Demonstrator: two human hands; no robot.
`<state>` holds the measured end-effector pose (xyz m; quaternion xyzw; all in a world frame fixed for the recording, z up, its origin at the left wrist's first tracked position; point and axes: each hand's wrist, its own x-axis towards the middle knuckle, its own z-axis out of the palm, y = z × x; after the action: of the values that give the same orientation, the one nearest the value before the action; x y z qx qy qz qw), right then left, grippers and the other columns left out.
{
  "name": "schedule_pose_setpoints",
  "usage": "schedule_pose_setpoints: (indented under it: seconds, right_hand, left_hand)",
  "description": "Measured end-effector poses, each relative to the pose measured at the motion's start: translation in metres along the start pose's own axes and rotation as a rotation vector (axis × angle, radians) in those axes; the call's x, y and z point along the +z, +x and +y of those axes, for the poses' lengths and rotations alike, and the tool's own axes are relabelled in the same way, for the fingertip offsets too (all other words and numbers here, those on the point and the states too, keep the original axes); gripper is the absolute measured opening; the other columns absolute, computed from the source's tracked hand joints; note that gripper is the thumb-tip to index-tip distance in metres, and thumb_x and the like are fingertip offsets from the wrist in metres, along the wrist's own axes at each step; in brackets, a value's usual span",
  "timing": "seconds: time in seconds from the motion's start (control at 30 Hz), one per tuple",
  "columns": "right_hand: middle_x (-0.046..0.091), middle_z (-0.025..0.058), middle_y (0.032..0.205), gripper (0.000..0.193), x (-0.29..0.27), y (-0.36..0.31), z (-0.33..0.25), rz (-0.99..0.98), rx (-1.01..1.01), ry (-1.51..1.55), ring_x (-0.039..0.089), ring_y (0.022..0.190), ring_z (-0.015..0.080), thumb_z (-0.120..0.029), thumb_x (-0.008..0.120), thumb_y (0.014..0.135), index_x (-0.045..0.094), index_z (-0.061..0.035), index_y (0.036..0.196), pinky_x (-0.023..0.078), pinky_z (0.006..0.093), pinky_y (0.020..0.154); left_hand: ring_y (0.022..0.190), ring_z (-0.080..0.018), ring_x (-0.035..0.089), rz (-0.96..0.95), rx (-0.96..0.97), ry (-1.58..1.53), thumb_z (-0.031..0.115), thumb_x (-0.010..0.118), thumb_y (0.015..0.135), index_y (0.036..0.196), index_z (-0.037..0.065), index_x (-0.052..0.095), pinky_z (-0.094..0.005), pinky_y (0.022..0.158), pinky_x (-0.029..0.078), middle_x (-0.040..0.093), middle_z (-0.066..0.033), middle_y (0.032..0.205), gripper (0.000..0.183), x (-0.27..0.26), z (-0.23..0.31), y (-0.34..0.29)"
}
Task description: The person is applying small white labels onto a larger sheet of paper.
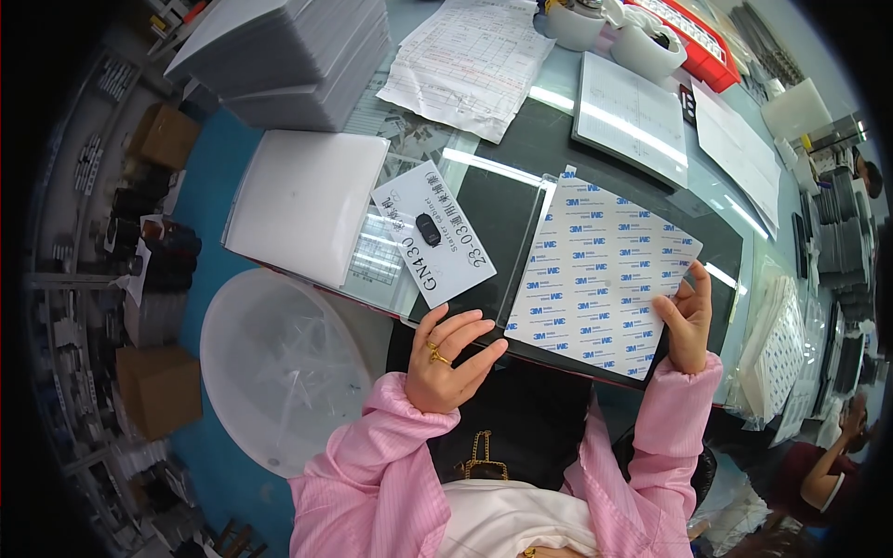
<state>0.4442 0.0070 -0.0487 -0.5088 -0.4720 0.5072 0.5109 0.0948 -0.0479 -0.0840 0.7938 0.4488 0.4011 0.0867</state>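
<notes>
A white sheet of adhesive backing paper [595, 279] with a repeated blue print lies slanted over the dark desk top at the front. My right hand [686, 325] grips its right edge, thumb on top and fingers partly hidden at the edge. Near the desk's front edge is my left hand [450, 361], empty, fingers spread and a gold ring on one. Just beyond those fingertips rests a white card [465, 265] with black writing. A small black oval piece [428, 230] sits on the card.
Left of the card lies a pile of white sheets [302, 200], with a tall grey stack [307, 65] behind. Crumpled papers [470, 65], a notebook [631, 121] and a red tray [693, 37] are farther back. A translucent bin [237, 372] stands at the lower left.
</notes>
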Motion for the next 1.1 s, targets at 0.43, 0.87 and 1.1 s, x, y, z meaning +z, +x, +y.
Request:
schedule_pose_setpoints:
  seconds: [0.43,0.87,1.1]
  right_hand:
    - [0.066,0.0216,0.118,0.068,0.000,0.001,-0.002,-0.006,0.006,0.016,0.068,0.104,0.0247,0.005,0.067,0.086,0.035,-0.0102,0.144,0.058,0.0333,0.086]
    - [0.066,0.0212,0.118,0.066,0.002,0.001,-0.003,-0.003,-0.010,0.016,0.068,0.105,0.0255,0.006,0.066,0.086,0.034,-0.0068,0.143,0.057,0.0347,0.087]
    - [0.066,0.0211,0.117,0.066,0.002,0.001,-0.004,-0.007,-0.019,0.007,0.068,0.105,0.0251,0.006,0.066,0.086,0.034,-0.0069,0.143,0.058,0.0341,0.087]
  left_hand:
    - [0.114,-0.0228,0.058,-0.045,0.005,0.042,0.012,0.076,0.077,0.109,0.016,0.073,-0.0440,0.104,0.038,0.061,-0.0026,0.120,0.032,0.001,0.002,0.005]
    - [0.112,-0.0208,0.058,-0.050,0.022,0.119,0.007,0.074,0.074,0.107,0.016,0.072,-0.0416,0.103,0.040,0.061,-0.0004,0.116,0.034,-0.001,0.008,0.012]
    - [0.111,-0.0231,0.057,-0.034,0.066,-0.012,0.007,0.073,0.077,0.105,0.016,0.073,-0.0431,0.100,0.041,0.061,-0.0031,0.118,0.030,0.000,-0.011,-0.002]
